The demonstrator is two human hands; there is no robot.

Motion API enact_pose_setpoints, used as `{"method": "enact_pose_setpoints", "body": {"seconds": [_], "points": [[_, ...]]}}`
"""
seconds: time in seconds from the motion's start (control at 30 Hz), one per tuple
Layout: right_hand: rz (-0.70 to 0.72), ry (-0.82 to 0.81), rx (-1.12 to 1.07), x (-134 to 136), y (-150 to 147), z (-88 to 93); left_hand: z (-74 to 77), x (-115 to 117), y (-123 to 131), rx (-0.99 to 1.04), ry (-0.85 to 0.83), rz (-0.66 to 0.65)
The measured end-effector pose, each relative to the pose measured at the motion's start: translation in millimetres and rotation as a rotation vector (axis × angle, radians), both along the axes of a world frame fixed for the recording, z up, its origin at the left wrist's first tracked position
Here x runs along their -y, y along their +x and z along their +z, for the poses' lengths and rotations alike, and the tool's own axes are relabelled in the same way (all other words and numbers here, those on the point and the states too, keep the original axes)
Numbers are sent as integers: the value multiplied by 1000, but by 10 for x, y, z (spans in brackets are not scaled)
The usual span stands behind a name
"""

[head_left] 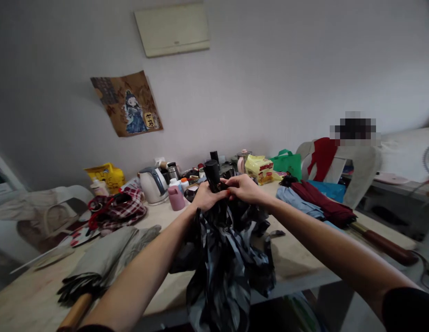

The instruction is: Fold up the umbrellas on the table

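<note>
A camouflage-patterned folding umbrella (pixel 224 258) in black and grey hangs loosely gathered before me, its black handle (pixel 212 173) pointing up. My left hand (pixel 208 196) is closed around it just below the handle. At the same spot my right hand (pixel 244 188) pinches dark fabric or a strap with thumb and fingers; the exact piece is too small to make out. The loose canopy drops past the table's front edge.
On the table (pixel 166 295) at left lies a grey umbrella (pixel 107 253) with a wooden handle. To the right are a dark red umbrella (pixel 321 203) and a light blue one (pixel 297 200). Behind stand a kettle (pixel 154 184), a pink jug (pixel 176 198) and a yellow snack bag (pixel 261 168).
</note>
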State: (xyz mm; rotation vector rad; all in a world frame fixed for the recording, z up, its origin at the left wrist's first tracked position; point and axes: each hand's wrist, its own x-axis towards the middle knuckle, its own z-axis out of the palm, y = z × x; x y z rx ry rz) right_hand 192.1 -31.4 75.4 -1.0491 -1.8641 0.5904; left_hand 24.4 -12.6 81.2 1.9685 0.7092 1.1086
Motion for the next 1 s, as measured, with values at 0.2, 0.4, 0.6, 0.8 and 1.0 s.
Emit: {"method": "enact_pose_setpoints", "body": {"seconds": [0.2,0.4,0.6,0.8,1.0], "points": [[-150,91,-184,-157,298,164,-54,-70,-14,91,-16,136],[-280,115,-97,-616,520,262,-68,-39,55,61,13,156],[-44,48,-11,-685,315,333,-87,-36,60,60,128,196],[137,3,29,-497,213,406,-99,-74,36,24,177,200],[375,-5,95,-207,179,419,-124,-49,73,72,215,217]]}}
